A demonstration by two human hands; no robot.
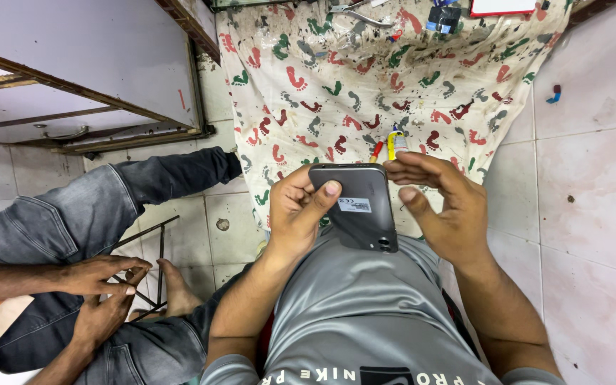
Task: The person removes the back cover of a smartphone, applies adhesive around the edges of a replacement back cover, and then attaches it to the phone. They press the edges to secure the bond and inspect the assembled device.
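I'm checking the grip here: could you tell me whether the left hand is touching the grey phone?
Touching. The head view shows the left hand wrapped around the left edge of the grey phone, its thumb pressed flat on the phone's back with no gap.

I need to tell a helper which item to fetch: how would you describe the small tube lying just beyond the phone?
Start from the footprint-patterned cloth spread on the tiled floor, then find the dark grey phone held by the left hand and right hand. Just past the phone's far edge lies a small yellow tube, beside a red-tipped tool; it is the only yellow item there.
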